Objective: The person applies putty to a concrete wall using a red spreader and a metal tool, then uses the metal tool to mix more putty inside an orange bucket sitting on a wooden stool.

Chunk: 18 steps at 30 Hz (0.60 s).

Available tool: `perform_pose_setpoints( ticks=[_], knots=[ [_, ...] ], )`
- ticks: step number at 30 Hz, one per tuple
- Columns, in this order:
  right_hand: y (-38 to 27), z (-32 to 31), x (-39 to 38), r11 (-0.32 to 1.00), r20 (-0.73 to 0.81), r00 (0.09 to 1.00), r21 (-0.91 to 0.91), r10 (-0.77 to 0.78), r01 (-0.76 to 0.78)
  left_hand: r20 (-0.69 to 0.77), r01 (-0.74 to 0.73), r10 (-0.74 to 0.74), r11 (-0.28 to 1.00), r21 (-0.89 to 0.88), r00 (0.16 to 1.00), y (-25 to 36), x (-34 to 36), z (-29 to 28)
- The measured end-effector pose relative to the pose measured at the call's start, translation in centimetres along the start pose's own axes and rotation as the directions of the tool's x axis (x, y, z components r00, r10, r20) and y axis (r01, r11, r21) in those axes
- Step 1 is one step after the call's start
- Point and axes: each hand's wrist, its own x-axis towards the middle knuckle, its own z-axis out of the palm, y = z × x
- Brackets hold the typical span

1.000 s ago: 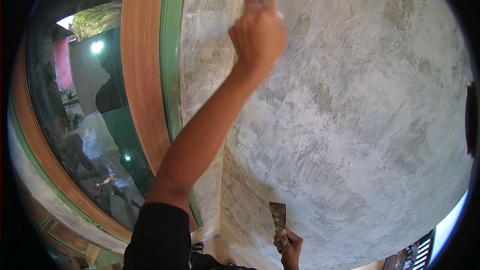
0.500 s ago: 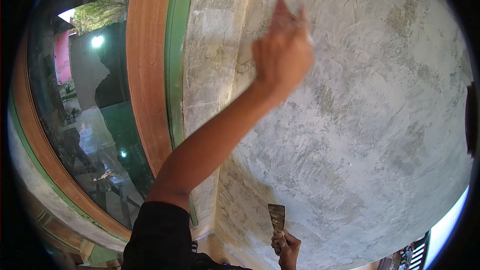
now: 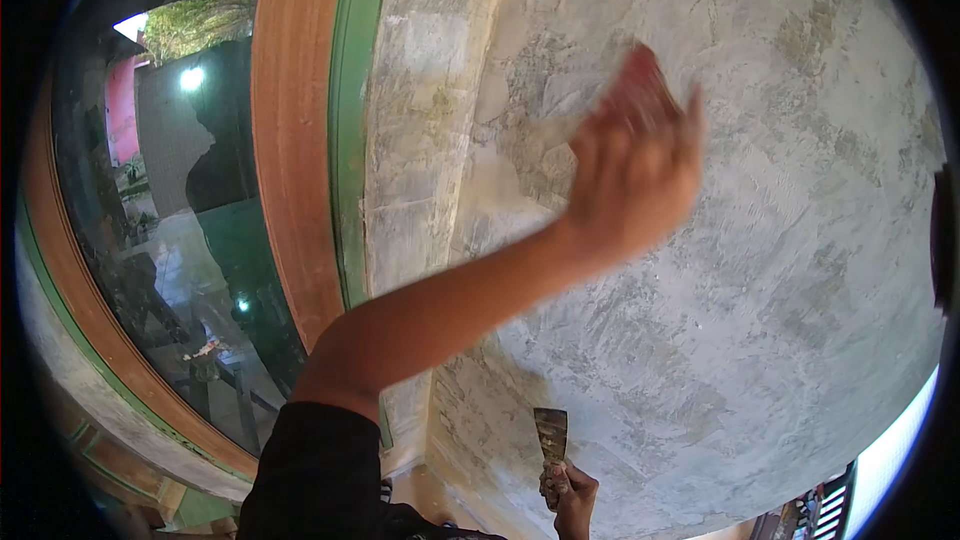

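Observation:
My left hand (image 3: 632, 185) is raised against the mottled grey plastered wall (image 3: 750, 320), its fingers closed round a flat dark-red tool (image 3: 638, 80), both blurred by motion. Whether the tool's edge touches the wall I cannot tell. Low in the view, my right hand (image 3: 570, 490) grips the handle of a putty knife (image 3: 551, 427) smeared with grey material, its blade pointing upward. The black-sleeved left arm crosses the middle of the view diagonally.
At left stands a window (image 3: 120, 240) with dark reflective glass, an orange wooden frame and green trim (image 3: 348, 140) beside a rough plastered strip. A dark barred railing (image 3: 830, 505) shows at bottom right, and a tan floor at the wall's foot.
My left hand with the red tool has moved right and downward across the wall. My right hand and its putty knife have barely moved.

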Motion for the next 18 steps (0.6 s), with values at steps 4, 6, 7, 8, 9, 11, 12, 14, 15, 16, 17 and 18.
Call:
perform_pose_setpoints(
  ticks=[4, 6, 7, 8, 9, 11, 12, 14, 15, 16, 17, 18],
  knots=[
    [0.1, -0.6, -0.1, 0.999, -0.034, 0.999, -0.042, -0.025, 0.024, -0.087, 0.150, -0.163, 0.979, -0.136, 0.983, -0.3, -2.2, -3.9],
    [0.3, -1.0, -0.5, 0.999, -0.020, 0.999, -0.028, -0.042, 0.041, 0.066, 0.318, -0.318, 0.948, 0.013, 0.946, -3.6, -1.1, -5.4],
    [0.5, -0.9, -0.5, 0.999, -0.022, 0.999, -0.026, -0.037, 0.036, 0.001, 0.269, -0.270, 0.961, 0.065, 0.963, -6.0, -0.8, -4.4],
    [0.8, -0.8, -0.3, 0.999, -0.016, 0.999, -0.021, -0.050, 0.050, -0.063, 0.225, -0.219, 0.967, 0.117, 0.974, -7.7, -0.7, -3.1],
    [0.9, -0.8, -0.2, 0.998, -0.002, 0.998, -0.017, -0.067, 0.067, -0.063, 0.227, -0.221, 0.967, 0.119, 0.973, -8.0, -0.1, -2.7],
    [0.0, -0.4, -0.5, 0.998, 0.020, 0.999, -0.054, -0.028, 0.029, 0.006, 0.214, -0.218, 0.964, 0.160, 0.976, -7.4, 1.1, -1.7],
    [-0.5, -0.2, -0.6, 0.996, 0.036, 0.999, -0.088, 0.013, -0.010, -0.078, 0.111, -0.103, 0.987, 0.115, 0.992, -6.0, 1.2, -0.9],
    [-0.4, -0.1, -0.2, 0.997, 0.031, 0.999, -0.078, -0.026, 0.029, -0.033, -0.033, 0.032, 0.999, -0.036, 0.999, -0.6, -0.7, -1.6],
    [-0.3, 0.0, -0.2, 0.996, 0.036, 0.998, -0.067, -0.056, 0.059, -0.006, -0.091, 0.091, 0.984, -0.151, 0.996, 1.8, -2.0, -3.4],
    [-0.5, 0.0, -0.1, 0.996, 0.037, 0.998, -0.075, -0.043, 0.045, 0.015, -0.094, 0.103, 0.956, -0.277, 0.995, 3.2, -3.7, -5.3],
    [-1.0, -0.2, 0.0, 0.992, 0.039, 0.995, -0.080, -0.092, 0.095, -0.012, 0.001, -0.007, 0.902, -0.432, 1.000, 3.1, -5.5, -7.2],
    [-1.4, -0.2, 0.0, 0.987, 0.034, 0.989, -0.073, -0.141, 0.143, -0.038, 0.080, -0.108, 0.892, -0.446, 0.993, 2.7, -6.8, -9.1]
  ],
)
